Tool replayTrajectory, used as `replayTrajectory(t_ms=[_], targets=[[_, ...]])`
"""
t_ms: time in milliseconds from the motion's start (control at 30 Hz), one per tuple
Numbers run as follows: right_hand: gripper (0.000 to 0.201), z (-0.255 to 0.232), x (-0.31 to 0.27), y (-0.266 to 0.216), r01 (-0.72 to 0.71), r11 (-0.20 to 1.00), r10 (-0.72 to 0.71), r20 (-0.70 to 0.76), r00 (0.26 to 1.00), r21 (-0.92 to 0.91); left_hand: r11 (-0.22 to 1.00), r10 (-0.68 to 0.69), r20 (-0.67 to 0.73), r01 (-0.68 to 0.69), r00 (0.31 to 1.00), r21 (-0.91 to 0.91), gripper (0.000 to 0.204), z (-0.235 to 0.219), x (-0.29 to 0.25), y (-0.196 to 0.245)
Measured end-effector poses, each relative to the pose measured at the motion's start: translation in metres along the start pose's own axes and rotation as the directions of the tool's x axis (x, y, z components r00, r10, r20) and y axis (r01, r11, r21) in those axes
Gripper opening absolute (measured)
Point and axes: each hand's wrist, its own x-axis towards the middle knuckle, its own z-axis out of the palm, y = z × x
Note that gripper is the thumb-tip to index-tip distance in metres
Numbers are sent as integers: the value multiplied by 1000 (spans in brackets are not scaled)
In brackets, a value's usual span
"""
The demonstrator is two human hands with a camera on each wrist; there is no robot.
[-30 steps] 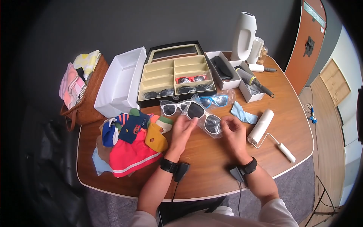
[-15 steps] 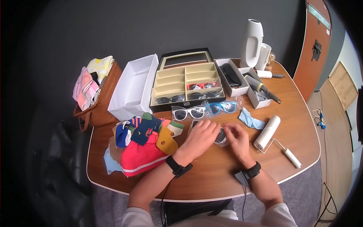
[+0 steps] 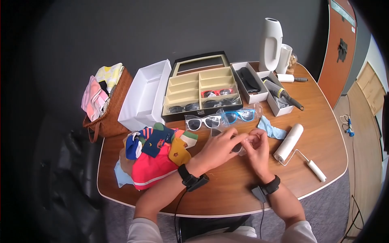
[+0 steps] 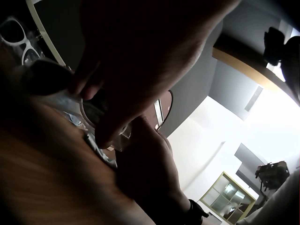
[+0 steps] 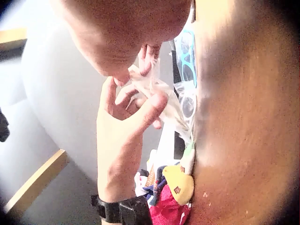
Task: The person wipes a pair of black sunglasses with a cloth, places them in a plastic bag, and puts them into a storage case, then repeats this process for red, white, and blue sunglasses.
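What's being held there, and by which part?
Bagged sunglasses: the left hand holds them near the middle, while the right hand pinches the bag at one end.

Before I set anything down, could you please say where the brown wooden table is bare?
Free: the table between both forearms, and rightward, between the white cylindrical roller and the table's edge. Crowded: the back, around the black cream-lined case, and left, under the multicoloured clothing pile.
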Motion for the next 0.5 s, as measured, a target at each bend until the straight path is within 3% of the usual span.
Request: replayTrajectory(t_ms=[133,233,267,333,367,433,500], targets=[[41,8,-1,-18,-89,984,76,84,994,156,997,16,-50,-12,999,80,52,-6,0,-5],[38,12,-3,-22,71,997,-72,55,996,14,966,37,-44,-25,998,257,46,-21,0,-1],[37,11,-2,-20,61,998,-61,36,997,0,948,54,-55,-34,997,316,45,-27,2,-3],[35,7,0,-13,40,999,-40,-13,999,-26,927,-43,-92,74,995,369,41,-47,13,-16],[34,6,0,-11,25,999,-26,-16,1000,-32,918,-35,-132,84,991,388,44,-58,17,-33],[33,3,3,-8,1,999,-2,-20,1000,-43,904,-159,-186,219,970,368,54,-81,31,-63],[33,3,3,-3,-31,999,30,-16,999,-19,886,-147,-248,239,958,398,55,-97,43,-98]])
